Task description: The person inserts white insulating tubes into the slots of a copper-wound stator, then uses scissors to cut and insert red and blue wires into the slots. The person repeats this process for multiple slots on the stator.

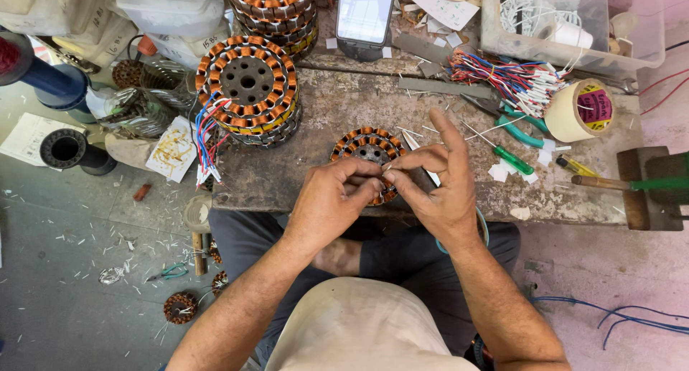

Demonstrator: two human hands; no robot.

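Left hand (331,199): fingers pinched on the small coil ring (366,150).
Right hand (430,188): thumb and finger pinched at ring, index raised.
Ring: set near bench (344,105) front edge.
Screwdriver (511,158): laid just right.

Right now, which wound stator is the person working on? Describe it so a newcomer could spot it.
On the worn stone slab, look at the near edge. The small copper-wound stator lies flat there, alone, under both hands' fingertips, unlike the taller stator stack with red and blue leads further left.

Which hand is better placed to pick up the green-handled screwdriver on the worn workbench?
Right. The right hand is next to the green-handled screwdriver, with its index finger raised free. The left hand lies on the far side of the round copper-wound stator, fingers pinched shut there.
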